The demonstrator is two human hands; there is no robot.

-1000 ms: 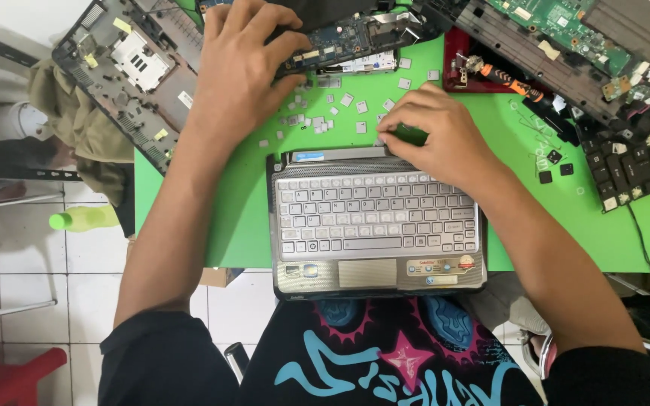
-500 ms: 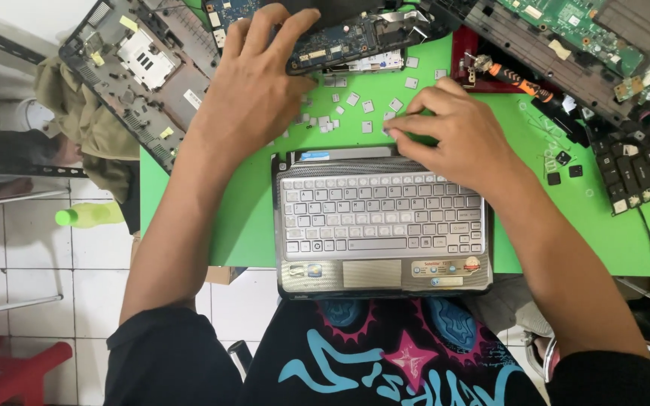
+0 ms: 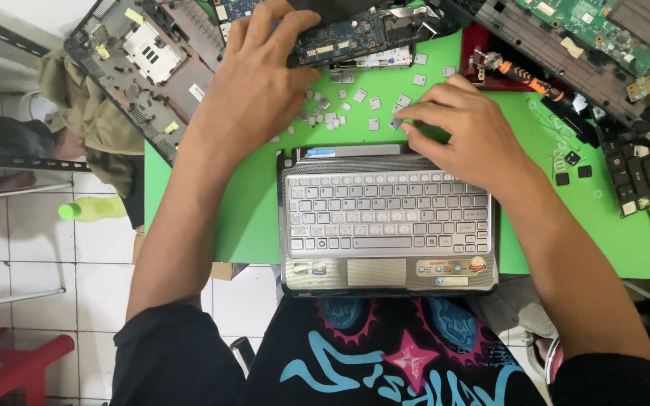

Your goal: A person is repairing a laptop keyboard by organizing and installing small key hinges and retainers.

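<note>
Head view shows a green table [image 3: 212, 218] carrying a small silver laptop [image 3: 387, 222] at its near edge, keyboard fully seated. Left hand [image 3: 253, 86], fingers spread, presses flat beside a bare circuit board [image 3: 355, 34]. Right hand [image 3: 457, 131] pinches one loose key cap [image 3: 399, 120] just behind the laptop. Many key caps lie scattered; sorting appears unfinished.
</note>
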